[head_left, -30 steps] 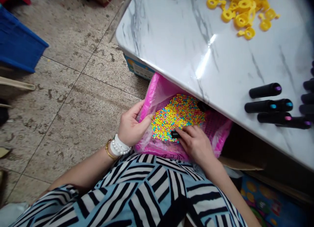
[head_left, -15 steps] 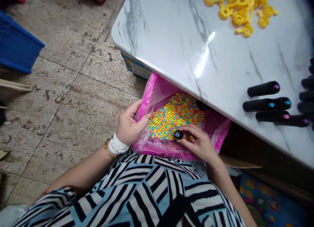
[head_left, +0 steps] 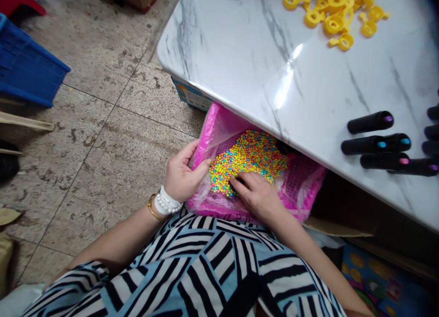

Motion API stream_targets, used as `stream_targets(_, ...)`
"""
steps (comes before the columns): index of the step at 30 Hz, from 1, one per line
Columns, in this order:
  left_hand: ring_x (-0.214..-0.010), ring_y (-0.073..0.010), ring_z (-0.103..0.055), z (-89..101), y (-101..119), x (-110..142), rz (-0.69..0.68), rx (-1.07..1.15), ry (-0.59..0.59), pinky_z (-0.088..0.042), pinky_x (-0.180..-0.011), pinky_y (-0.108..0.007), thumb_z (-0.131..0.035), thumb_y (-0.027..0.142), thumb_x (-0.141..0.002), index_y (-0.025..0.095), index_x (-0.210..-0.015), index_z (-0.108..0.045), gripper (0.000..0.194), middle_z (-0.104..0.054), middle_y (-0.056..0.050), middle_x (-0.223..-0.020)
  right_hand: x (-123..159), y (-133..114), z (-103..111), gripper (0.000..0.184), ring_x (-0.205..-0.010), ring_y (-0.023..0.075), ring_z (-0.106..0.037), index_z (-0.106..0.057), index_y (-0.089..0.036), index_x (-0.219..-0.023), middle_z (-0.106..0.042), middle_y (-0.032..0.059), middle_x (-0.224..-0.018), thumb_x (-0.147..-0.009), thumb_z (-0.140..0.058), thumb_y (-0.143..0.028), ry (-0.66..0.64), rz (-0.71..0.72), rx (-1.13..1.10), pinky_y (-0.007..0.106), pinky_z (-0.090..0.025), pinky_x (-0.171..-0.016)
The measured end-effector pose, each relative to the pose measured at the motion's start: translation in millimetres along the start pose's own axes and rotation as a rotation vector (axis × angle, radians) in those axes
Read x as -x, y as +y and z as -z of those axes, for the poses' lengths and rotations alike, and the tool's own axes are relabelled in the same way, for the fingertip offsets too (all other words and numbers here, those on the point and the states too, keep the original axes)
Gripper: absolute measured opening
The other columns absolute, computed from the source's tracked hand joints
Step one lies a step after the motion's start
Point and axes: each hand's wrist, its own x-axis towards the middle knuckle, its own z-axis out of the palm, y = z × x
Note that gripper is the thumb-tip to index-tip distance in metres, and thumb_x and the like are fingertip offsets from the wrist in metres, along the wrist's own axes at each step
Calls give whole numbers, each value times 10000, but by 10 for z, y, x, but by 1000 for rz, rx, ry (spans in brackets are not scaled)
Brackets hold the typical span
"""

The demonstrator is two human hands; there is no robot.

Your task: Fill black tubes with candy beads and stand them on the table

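The left hand [head_left: 181,174] is gripping the basket [head_left: 209,130] at left, while the right hand [head_left: 258,193] (grip unclear) is touching beads [head_left: 255,148].

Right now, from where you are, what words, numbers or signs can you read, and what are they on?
No text is clear enough to quote.
White label on the blue box: print too small.
Near side of the pink basket: dark marks, too blurred.

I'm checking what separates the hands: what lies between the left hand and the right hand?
Between the left hand and the right hand lie the pink basket's plastic-lined side and some multicolored beads, in the head view.
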Motion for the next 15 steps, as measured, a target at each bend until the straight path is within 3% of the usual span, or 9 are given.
stream_targets(2,-1004,-229,-715,1,-11,3,5,8,-2,-557,-932,-352,-670,292,-811,135,-1251,-635,468,-748,-82,-1161,-11,-12,16,275,-953,233,-640,-664,-203,-1189,-678,126,-1076,-949,-534,-165,-7,0,-111,380,-548,-828)
stream_targets(7,-985,-233,-717,12,-53,9,15,7,-6,-564,-917,-363,-679,313,-802,144,-1251,-635,481,-749,-81,-1156,96,70,95,273,-1008,200,-674,-629,-237,-1163,-700,68,-1077,-895,-609,-190,125,-155,-516,354,-557,-893)
stream_targets(15,-994,-231,-706,20,-43,-19,-1,-39,-9,-555,-934,-369,-670,310,-826,152,-1268,-627,471,-741,-69,-1149,195,87,63,278,-914,192,-716,-646,-225,-1124,-743,63,-1045,-856,-690,-284,179,-360,-582,334,-578,-837)
